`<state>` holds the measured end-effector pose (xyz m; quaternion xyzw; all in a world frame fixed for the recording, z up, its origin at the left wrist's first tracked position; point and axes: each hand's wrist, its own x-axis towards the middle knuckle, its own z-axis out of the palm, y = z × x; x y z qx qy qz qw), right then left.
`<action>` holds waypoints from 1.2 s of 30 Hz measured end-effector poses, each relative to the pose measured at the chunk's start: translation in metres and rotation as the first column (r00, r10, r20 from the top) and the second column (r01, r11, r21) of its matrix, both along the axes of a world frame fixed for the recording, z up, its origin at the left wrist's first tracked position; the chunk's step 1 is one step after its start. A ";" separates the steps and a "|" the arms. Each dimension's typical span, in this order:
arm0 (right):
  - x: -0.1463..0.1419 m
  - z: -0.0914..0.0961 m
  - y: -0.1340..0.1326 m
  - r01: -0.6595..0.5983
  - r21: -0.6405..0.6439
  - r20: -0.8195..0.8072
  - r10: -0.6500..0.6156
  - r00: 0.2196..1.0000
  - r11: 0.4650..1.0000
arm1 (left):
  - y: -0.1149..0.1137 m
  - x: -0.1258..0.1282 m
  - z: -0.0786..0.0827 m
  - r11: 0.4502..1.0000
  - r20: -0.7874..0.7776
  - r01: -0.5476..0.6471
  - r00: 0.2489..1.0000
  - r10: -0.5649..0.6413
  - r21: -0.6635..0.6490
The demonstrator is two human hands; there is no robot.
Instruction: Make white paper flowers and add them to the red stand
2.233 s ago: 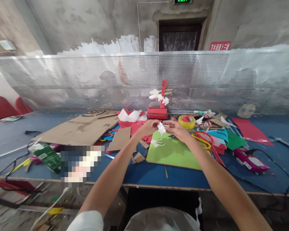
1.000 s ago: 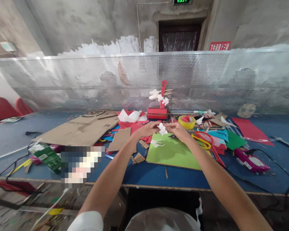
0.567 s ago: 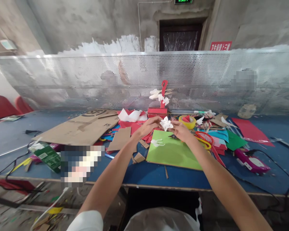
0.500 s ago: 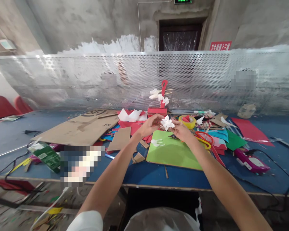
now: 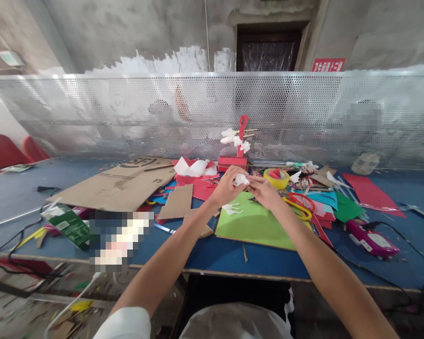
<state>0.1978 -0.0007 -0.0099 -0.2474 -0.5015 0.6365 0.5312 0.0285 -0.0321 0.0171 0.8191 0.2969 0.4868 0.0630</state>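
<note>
Between my two hands is a white paper flower (image 5: 240, 180), held above the far edge of a light green sheet (image 5: 256, 228). My left hand (image 5: 227, 185) curls around the flower from the left, its fingers closed over the petals. From the other side my right hand (image 5: 263, 190) pinches at the flower's right edge. A white paper cutout with thin strips (image 5: 232, 208) lies on the green sheet. Behind my hands stands a red stand (image 5: 232, 163) with several white flowers (image 5: 237, 141) on thin sticks.
Brown cardboard (image 5: 115, 186) covers the left side. To the right are a yellow tape roll (image 5: 284, 179), scissors with yellow and red handles (image 5: 298, 207), coloured paper and a purple device (image 5: 372, 239) with a black cable. A perforated metal screen (image 5: 127, 117) closes off the back.
My left hand has closed around the flower, whose spread petals are now gathered and partly covered. My right hand has shifted slightly left. The camera view has tilted a little.
</note>
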 end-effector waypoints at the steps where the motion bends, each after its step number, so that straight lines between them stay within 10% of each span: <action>1: 0.000 0.000 -0.001 -0.004 -0.007 0.000 0.004 1.000 1.000 | 0.000 -0.001 0.000 1.000 0.011 0.000 1.000 0.000 -0.008; 23: -0.001 0.001 -0.008 0.173 0.307 0.179 -0.235 0.955 0.936 | 0.006 0.001 -0.001 0.949 0.308 0.099 0.952 -0.001 -0.301; 36: 0.019 -0.007 0.007 0.227 0.184 0.044 -0.239 0.970 0.956 | -0.005 -0.021 0.023 0.798 0.238 0.449 0.893 -0.382 -0.402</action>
